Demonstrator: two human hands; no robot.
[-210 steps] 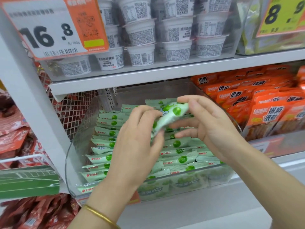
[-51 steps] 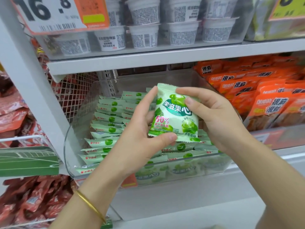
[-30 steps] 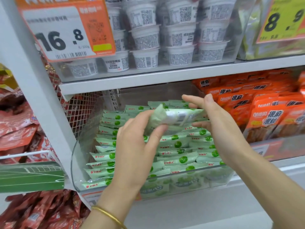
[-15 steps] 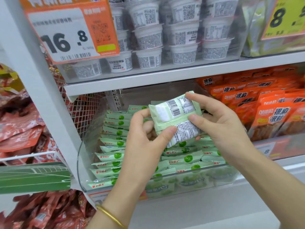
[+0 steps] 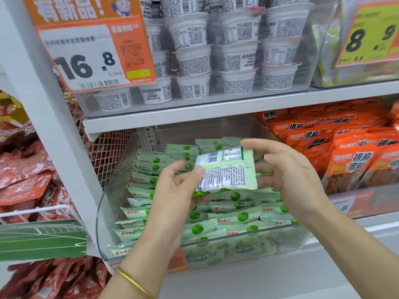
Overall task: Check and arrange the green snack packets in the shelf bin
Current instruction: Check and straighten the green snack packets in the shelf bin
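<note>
Green packet: a pale green snack packet (image 5: 226,170) is being held back side up, barcode and small print showing, just above the clear shelf bin (image 5: 216,244).
Handling: it is looking light, soft and crinkly, likely slick film; pinching the sealed side edges seems safest, not the puffed middle.
Hands: the left hand (image 5: 174,201) is pinching the packet's left edge with thumb on top; the right hand (image 5: 287,169) is steadying the right edge, fingers spread and half open.
Bin contents: rows of matching green packets (image 5: 151,180) are lying overlapped, nearly filling it.
Surroundings: white cups (image 5: 192,61) are sitting on the shelf above, orange packets (image 5: 345,152) just right, price tag (image 5: 90,59) hanging upper left.
</note>
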